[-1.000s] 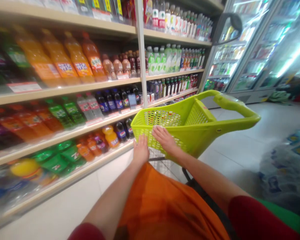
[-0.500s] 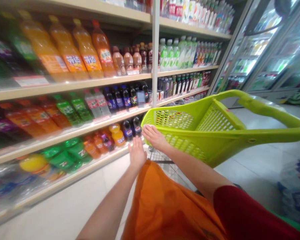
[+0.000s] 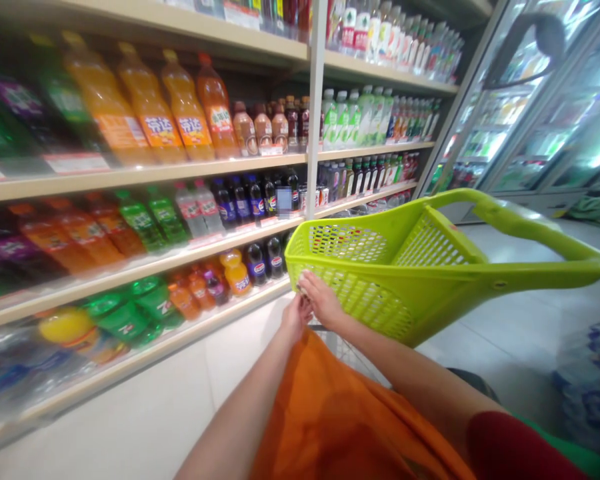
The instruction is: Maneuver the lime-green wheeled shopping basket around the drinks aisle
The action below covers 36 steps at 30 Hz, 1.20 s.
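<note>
My left hand [image 3: 296,317] and my right hand [image 3: 322,301] meet low in front of me, above the orange apron [image 3: 320,407]. The fingers of both are bent inward and brought together, the right hand lying slightly higher. No object shows between them, though the fingertips are partly hidden. Just beyond my right hand stands a lime-green shopping cart [image 3: 450,283] with perforated walls; I cannot tell whether the hand touches it. To the left of my hands, small cola bottles [image 3: 257,264] and an orange soda bottle [image 3: 235,272] stand on the bottom shelf.
Drink shelves [image 3: 250,233] run along the left, with large orange soda bottles [image 3: 150,113] higher up and green soda bottles [image 3: 123,317] lying low. Glass-door coolers [image 3: 530,113] stand at the back right. A wrapped pack of bottles [image 3: 593,387] sits on the floor at right.
My hands were flat with fingers stretched out; now their fingers are curled and drawn together, lower and closer to my body. The view has shifted slightly.
</note>
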### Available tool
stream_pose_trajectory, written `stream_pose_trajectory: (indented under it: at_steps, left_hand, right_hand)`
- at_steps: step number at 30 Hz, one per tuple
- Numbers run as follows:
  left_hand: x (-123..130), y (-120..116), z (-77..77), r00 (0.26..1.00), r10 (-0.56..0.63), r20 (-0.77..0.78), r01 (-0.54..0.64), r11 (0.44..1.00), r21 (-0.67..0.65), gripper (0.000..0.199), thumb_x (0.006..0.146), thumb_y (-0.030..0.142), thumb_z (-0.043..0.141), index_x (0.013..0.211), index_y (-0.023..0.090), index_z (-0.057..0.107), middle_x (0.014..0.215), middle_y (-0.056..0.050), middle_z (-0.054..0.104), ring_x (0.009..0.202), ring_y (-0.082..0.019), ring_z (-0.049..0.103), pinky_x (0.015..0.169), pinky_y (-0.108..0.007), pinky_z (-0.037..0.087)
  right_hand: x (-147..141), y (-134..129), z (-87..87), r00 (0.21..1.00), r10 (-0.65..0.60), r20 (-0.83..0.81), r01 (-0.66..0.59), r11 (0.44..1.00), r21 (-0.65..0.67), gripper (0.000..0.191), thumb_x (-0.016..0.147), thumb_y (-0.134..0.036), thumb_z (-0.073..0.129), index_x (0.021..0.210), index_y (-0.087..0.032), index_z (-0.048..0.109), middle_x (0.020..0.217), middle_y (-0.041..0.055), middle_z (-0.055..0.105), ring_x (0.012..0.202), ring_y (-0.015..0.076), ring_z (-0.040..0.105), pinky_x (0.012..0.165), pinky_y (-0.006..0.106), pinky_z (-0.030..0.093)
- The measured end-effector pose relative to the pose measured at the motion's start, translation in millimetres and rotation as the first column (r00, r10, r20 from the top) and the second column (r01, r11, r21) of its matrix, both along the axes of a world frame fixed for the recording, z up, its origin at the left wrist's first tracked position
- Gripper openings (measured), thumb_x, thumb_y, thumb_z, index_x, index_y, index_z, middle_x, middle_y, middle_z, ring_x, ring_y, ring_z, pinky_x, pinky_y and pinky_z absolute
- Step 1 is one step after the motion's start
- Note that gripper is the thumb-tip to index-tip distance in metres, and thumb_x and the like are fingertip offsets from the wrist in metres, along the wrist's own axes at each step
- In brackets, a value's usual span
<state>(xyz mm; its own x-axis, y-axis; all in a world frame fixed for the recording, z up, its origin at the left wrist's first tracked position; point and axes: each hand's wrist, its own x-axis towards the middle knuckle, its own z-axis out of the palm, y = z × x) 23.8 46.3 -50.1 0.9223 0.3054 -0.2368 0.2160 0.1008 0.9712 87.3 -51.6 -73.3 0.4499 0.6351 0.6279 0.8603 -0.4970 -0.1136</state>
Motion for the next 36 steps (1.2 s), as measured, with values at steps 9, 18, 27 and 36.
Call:
stream_pose_trajectory:
  at_steps: [9,18,27,36]
  left_hand:
    - [-8,-3,19.8,0.995,0.093,-0.038,-0.101,0.913,-0.396,0.027,0.078,0.042,0.049,0.073,0.017,0.057,0.056,0.003,0.056,0.05,-0.01,0.051,0.063,-0.029,0.043]
    - [0,22,20.5,0.977,0.213,0.007,-0.203,0.942,-0.266,0.034,0.06,0.017,0.069,0.094,0.023,0.062,0.123,-0.004,0.057,0.123,-0.023,0.041,0.094,-0.031,0.035]
    - [12,-16,25.2,0.994,0.109,0.021,-0.084,0.863,-0.498,0.024,0.082,0.036,0.048,0.099,0.022,0.057,0.087,-0.002,0.065,0.077,-0.012,0.061,0.07,-0.026,0.046]
    - [-4,-7,34.5,0.997,-0.008,-0.072,-0.006,0.982,-0.189,0.036,0.083,0.049,0.041,0.095,0.02,0.058,0.085,-0.005,0.067,0.066,-0.015,0.061,0.065,-0.032,0.046]
  right_hand:
    - [-16,-26,20.2,0.99,0.105,0.096,-0.083,0.973,-0.216,0.038,0.087,-0.025,0.05,0.125,-0.021,0.049,0.139,0.0118,0.039,0.13,0.0231,0.032,0.1,0.042,0.036]
    - [22,-16,63.0,0.973,0.116,0.2,-0.081,0.98,-0.179,0.032,0.086,-0.013,0.046,0.116,-0.017,0.057,0.135,0.01,0.046,0.133,0.0245,0.028,0.107,0.049,0.025]
    - [-12,-4,49.3,0.979,-0.127,-0.158,0.147,0.981,0.127,0.04,0.081,-0.012,0.044,0.118,-0.02,0.056,0.134,0.0068,0.046,0.114,0.02,0.051,0.094,0.031,0.044]
    - [-30,-36,49.4,0.988,0.048,0.148,0.001,0.949,-0.314,0.049,0.082,-0.024,0.05,0.129,-0.013,0.043,0.14,0.0138,0.039,0.133,0.0265,0.026,0.107,0.051,0.021]
